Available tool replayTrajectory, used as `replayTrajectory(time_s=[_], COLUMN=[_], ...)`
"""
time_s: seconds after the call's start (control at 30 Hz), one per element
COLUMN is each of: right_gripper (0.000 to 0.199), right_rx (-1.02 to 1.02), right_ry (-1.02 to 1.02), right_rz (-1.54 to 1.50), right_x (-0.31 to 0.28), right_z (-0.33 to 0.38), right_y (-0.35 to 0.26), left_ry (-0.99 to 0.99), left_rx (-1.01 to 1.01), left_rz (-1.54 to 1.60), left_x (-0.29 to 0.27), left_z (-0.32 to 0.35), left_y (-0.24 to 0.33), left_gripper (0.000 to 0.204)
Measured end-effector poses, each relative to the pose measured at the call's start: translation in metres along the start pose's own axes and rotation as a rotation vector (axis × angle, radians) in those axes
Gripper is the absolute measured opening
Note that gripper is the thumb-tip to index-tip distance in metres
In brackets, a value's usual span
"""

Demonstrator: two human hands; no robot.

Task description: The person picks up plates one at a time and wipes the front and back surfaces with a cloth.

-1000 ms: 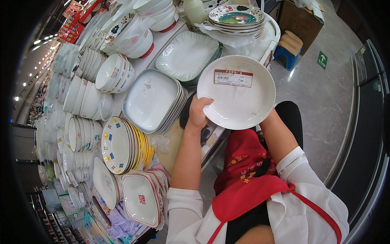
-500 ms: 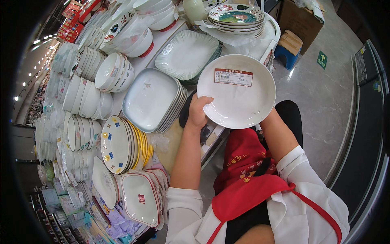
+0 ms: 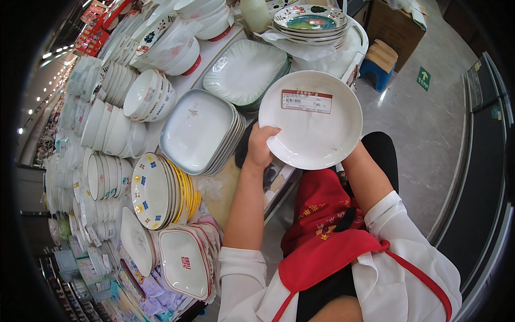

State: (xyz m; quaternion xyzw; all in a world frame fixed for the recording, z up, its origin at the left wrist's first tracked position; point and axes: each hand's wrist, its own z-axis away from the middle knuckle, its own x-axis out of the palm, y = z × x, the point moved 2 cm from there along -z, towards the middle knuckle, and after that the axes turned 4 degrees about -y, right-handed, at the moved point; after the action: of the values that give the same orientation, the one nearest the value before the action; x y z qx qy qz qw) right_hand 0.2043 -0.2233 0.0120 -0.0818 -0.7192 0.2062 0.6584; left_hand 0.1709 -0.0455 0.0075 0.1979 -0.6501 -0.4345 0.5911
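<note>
A round white plate [image 3: 316,134] with a shallow, dish-like rim is held up in front of me, its inside facing me. A white and red price label [image 3: 307,101] is stuck near its far edge, and some faint dark marks show lower down. My left hand [image 3: 261,145] grips the plate's left rim, thumb over the inside and fingers out of sight beneath. From the lower right, my right forearm [image 3: 370,172] reaches behind the plate; the plate covers that hand and its fingers.
Left of the plate, a table carries stacked square plates [image 3: 196,129], green-rimmed plates [image 3: 244,70], round patterned plates [image 3: 153,188] and red-rimmed dishes [image 3: 185,263]. White bowls [image 3: 150,96] stand farther left. Decorated plates [image 3: 311,19] lie beyond. A blue stool [image 3: 378,72] is on the floor at right.
</note>
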Motion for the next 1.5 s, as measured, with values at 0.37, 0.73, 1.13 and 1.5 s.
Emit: replayTrajectory(time_s=[0.37,0.73,1.13,1.5], right_gripper=[0.052,0.052,0.052,0.051], right_rx=[-0.004,-0.011,-0.022,-0.040], right_ry=[-0.004,-0.008,-0.011,-0.017], right_rz=[-0.010,-0.006,-0.004,0.006], right_x=[-0.001,0.000,0.001,0.000], right_z=[-0.002,0.000,0.007,0.012], right_y=[0.000,-0.001,-0.001,-0.001], left_ry=[-0.031,-0.040,-0.014,-0.058], left_rx=[-0.014,-0.026,-0.022,-0.020], left_rz=[0.022,0.010,0.000,0.000], left_x=[-0.002,-0.006,0.000,-0.001], left_z=[-0.001,-0.002,0.000,-0.001], left_y=[0.000,-0.001,0.002,0.001], left_gripper=[0.040,0.038,0.036,0.037])
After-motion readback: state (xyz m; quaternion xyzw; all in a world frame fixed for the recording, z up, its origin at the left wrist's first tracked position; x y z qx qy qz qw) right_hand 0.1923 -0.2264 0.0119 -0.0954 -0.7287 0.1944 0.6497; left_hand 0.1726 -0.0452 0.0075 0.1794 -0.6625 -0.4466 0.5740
